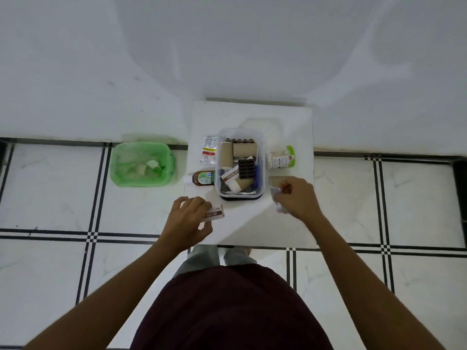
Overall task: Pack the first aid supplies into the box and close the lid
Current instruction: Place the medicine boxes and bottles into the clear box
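A clear plastic box [262,157] stands open in the middle of a small white table [252,223]. Inside lie tan bandage rolls [244,149], a dark pill strip [246,168] and an ointment carton [230,175]. My left hand [188,221] holds a brown and white ointment carton [214,214] at the table's near left. My right hand [294,198] grips a small crinkled clear wrapper [276,195] just right of the box, above a tan roll [276,180]. Outside the box lie a brown antiseptic bottle [202,178], a flat sachet [209,149], a white bottle with a green cap [284,159] and a white cotton pack [267,130].
A green plastic bin [118,173] with scraps of paper stands on the tiled floor left of the table. A white wall rises behind the table. My legs are at the table's near edge.
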Available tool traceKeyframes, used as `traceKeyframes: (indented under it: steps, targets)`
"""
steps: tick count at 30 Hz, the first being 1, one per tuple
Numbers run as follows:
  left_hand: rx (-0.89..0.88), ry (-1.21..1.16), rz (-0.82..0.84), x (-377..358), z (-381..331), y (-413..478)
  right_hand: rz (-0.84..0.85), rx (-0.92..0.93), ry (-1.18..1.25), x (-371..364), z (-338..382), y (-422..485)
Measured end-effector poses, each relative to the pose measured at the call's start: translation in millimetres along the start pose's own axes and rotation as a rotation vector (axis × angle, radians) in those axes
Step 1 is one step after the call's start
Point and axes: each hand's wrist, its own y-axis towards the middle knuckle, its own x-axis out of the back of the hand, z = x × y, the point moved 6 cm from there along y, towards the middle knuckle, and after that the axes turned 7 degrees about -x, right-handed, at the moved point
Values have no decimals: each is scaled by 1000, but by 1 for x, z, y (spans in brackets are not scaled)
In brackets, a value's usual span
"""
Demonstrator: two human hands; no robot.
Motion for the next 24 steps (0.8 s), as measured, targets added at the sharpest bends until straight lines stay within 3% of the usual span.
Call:
traceKeyframes:
  steps: [5,7,10,13,16,20,24]
  targets:
    - [-76,-23,-245,45,-24,14,-48,84,141,30,52,0]
    - [-142,-16,-272,56,-36,30,-39,160,149,27,70,8]
    - [-221,2,-206,53,-48,62,-12,346,7,11,99,20]
    - [-278,76,-105,32,-51,87,135,439,-141,-14,118,29]
    - [-291,123,14,10,-49,97,265,446,-327,-38,123,43]
    - [-179,93,154,-7,-38,101,357,433,-508,-61,123,61]
    - [-122,124,199,-8,-33,103,482,372,-592,-82,120,64]
